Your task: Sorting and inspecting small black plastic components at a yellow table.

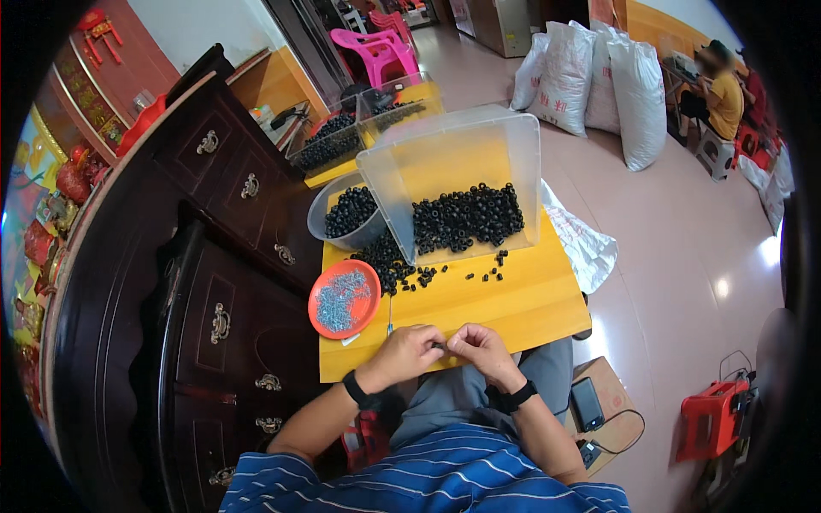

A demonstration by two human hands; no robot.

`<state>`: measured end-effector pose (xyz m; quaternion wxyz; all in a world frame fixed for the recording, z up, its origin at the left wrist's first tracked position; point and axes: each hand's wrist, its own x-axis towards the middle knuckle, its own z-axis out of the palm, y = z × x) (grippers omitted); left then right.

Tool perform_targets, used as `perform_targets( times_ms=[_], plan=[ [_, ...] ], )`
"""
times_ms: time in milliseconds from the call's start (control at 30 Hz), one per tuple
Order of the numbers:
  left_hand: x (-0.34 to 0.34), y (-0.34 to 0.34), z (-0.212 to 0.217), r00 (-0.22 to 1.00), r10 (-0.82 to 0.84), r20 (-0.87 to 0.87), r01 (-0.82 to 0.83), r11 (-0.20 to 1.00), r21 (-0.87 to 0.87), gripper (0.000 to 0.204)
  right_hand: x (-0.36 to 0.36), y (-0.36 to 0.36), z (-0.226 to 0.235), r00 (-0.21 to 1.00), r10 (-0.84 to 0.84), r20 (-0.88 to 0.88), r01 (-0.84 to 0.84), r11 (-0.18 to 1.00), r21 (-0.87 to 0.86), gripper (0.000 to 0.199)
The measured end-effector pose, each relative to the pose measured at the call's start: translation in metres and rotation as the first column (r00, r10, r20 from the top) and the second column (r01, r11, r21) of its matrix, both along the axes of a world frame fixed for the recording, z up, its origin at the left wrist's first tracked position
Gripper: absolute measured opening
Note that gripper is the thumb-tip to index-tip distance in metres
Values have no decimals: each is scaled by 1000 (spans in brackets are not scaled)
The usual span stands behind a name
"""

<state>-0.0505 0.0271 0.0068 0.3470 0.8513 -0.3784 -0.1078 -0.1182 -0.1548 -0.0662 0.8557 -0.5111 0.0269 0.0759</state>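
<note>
My left hand [405, 351] pinches a small black plastic part [439, 345] over the near edge of the yellow table [522, 312]. Close against it, my right hand [481, 348] has its thumb and fingertips pressed together; whatever they hold is too small to make out. Just beyond my left hand lies a thin tool with a blue end [391, 327]. An orange-red plate [374, 292] holds many small silvery screws [340, 301]. Loose black parts [386, 267] are heaped past the plate, and a few lie scattered to the right.
A clear plastic bin [536, 162] leans tilted on the table with many black parts inside. Left of it stands a translucent tub [317, 208] of black parts. A dark wooden cabinet [248, 299] borders the left side. White sacks [641, 103] and a seated person [725, 98] are farther off.
</note>
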Motion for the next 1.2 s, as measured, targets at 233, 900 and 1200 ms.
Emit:
perform_targets(
  times_ms=[233,900,1200],
  plan=[
    [117,52,70,805,392,445,-355,920,-168,28,11,-32,-2,968,-225,115,232,971,-52,9],
    [100,126,-22,879,254,403,-379,886,268,20,49,-85,20,942,-227,246,315,352,-881,16],
    [97,110,-26,873,283,398,-392,891,227,20,67,-111,48,964,-179,197,210,56,-976,26]
  ],
)
